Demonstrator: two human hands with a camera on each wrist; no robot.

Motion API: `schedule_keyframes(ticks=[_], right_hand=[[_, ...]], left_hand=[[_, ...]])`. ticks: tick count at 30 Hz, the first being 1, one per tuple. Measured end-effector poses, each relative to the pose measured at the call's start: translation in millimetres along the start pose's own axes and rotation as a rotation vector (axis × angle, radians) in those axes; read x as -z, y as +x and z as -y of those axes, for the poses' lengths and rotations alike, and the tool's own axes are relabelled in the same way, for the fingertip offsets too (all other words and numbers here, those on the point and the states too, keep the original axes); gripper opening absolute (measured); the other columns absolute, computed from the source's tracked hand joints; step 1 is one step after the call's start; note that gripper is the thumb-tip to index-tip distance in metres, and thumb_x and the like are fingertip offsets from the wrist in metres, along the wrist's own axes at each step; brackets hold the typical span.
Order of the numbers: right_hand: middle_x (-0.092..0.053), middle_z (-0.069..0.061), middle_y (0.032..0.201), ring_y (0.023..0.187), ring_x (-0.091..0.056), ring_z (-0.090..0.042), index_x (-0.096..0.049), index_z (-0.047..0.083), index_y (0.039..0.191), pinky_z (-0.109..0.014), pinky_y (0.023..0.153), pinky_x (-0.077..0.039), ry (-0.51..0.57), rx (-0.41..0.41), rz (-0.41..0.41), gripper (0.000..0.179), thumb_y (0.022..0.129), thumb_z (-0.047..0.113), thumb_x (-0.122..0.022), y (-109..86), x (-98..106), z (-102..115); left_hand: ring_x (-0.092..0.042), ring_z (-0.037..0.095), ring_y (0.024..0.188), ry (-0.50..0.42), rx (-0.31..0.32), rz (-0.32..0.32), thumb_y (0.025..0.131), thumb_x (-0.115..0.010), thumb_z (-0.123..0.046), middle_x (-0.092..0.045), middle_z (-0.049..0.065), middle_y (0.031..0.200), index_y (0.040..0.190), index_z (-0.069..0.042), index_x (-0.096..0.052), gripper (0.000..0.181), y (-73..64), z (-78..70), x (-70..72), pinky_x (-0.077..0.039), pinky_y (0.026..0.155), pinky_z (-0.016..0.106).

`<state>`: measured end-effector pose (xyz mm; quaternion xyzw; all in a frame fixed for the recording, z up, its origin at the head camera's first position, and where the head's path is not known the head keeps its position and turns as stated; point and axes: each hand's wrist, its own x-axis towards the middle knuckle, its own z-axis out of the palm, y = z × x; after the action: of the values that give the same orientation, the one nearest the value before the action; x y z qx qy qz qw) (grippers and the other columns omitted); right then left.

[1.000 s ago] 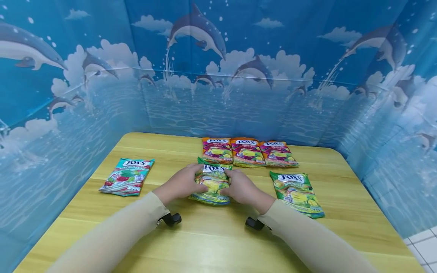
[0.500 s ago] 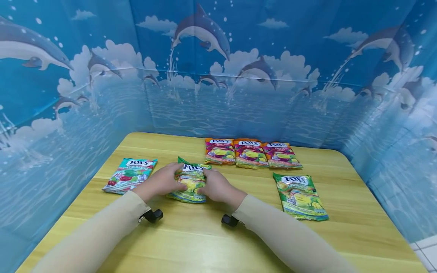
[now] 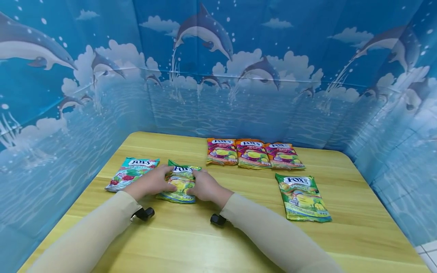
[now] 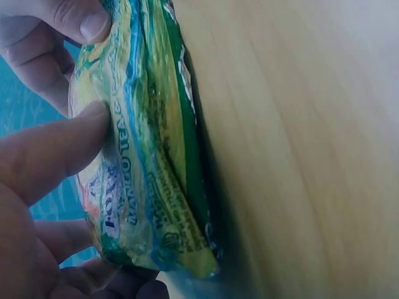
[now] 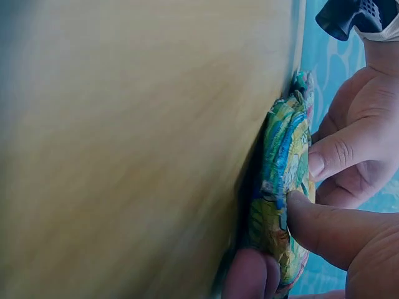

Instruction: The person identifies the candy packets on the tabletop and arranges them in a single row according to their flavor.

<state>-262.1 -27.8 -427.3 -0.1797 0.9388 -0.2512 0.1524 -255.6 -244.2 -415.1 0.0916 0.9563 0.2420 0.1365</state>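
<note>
Pinching crinkled green-yellow plastic bag (image 3: 180,185) between curled left hand (image 3: 154,181) and right hand (image 3: 207,186).
Held centre-left of frame, with yellow wood-grain tabletop (image 3: 205,239) beneath, blue dolphin-print sheet (image 3: 211,110) behind.

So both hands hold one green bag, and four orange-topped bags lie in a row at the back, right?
Not four: the head view shows three orange-topped bags. The left hand and right hand do hold one green bag.

Held bag (image 3: 182,177) partly hidden by hands (image 3: 155,181) (image 3: 206,186); sleeves (image 3: 87,229) cut off, head view.
</note>
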Motion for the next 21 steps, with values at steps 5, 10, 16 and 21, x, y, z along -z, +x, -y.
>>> schedule_keyframes(ticks=[5,10,16,21], right_hand=[[-0.046,-0.02,0.158,0.133,-0.057,-0.022,-0.034,0.003,0.164,-0.038,0.116,-0.048,-0.032,0.017,0.003,0.089,0.096,0.038,-0.079,2.0,-3.5,5.6],[-0.044,-0.02,0.16,0.135,-0.057,-0.023,-0.035,0.004,0.164,-0.039,0.116,-0.048,-0.034,0.026,0.013,0.089,0.096,0.041,-0.078,6.4,-5.1,8.6],[-0.044,-0.019,0.161,0.136,-0.057,-0.025,-0.036,0.007,0.164,-0.04,0.115,-0.049,-0.038,0.027,0.033,0.089,0.095,0.045,-0.078,10.6,-6.5,10.3],[-0.047,-0.017,0.158,0.129,-0.059,-0.022,-0.036,0.01,0.165,-0.039,0.114,-0.05,-0.055,0.037,0.05,0.09,0.094,0.047,-0.078,13.2,-6.0,7.5]], left_hand=[[-0.034,0.05,0.153,0.041,0.001,0.011,0.092,-0.082,-0.042,-0.035,0.027,0.167,0.162,-0.005,-0.04,0.09,-0.8,6.5,4.8,-0.033,0.121,0.068],[-0.033,0.051,0.153,0.064,0.007,0.035,0.093,-0.08,-0.042,-0.036,0.027,0.167,0.163,-0.004,-0.039,0.089,-0.4,10.3,9.7,-0.033,0.121,0.068],[-0.032,0.051,0.154,0.07,-0.005,0.056,0.094,-0.079,-0.042,-0.035,0.028,0.167,0.163,-0.005,-0.038,0.089,-0.4,14.0,14.4,-0.032,0.121,0.068],[-0.037,0.05,0.152,0.07,-0.034,0.062,0.094,-0.08,-0.04,-0.04,0.027,0.164,0.162,-0.002,-0.039,0.087,-1.2,16.5,15.9,-0.036,0.12,0.066]])
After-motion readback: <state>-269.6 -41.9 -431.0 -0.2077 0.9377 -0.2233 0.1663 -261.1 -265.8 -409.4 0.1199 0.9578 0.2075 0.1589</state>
